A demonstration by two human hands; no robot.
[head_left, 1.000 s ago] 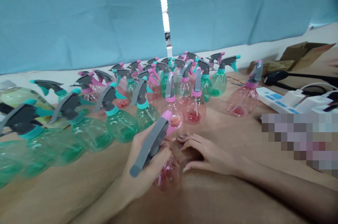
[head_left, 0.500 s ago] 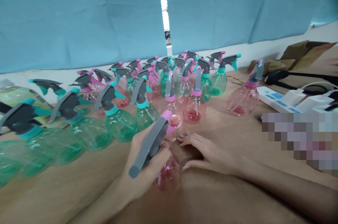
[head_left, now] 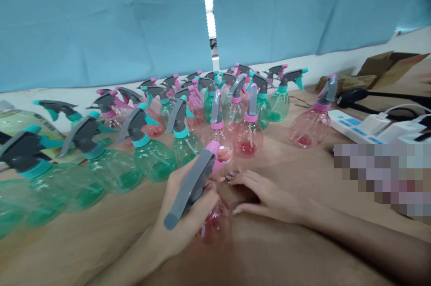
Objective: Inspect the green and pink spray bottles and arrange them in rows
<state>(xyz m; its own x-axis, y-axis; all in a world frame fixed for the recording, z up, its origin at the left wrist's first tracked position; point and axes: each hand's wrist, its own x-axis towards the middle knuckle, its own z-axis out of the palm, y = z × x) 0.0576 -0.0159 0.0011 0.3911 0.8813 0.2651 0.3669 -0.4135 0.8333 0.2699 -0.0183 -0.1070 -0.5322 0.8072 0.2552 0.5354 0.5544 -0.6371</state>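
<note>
At the near worktop point(head_left: 292, 165): pink spray bottle point(head_left: 215, 223), its grey spray head point(head_left: 190, 189) leading to a pink nozzle point(head_left: 213, 146) that points away from the person.
Left hand point(head_left: 202, 209): fingers wrapped round the bottle's upper part, under the spray head.
Right hand point(head_left: 274, 198): fingers loosely curved, grasping nothing visible, just beside the bottle; contact cannot be confirmed.
Change: no clear shift of hands or bottle over the last second; judged a steady hold.
Left of bottle: row of green spray bottles point(head_left: 156, 162).
Far right: power strip point(head_left: 350, 126).
</note>
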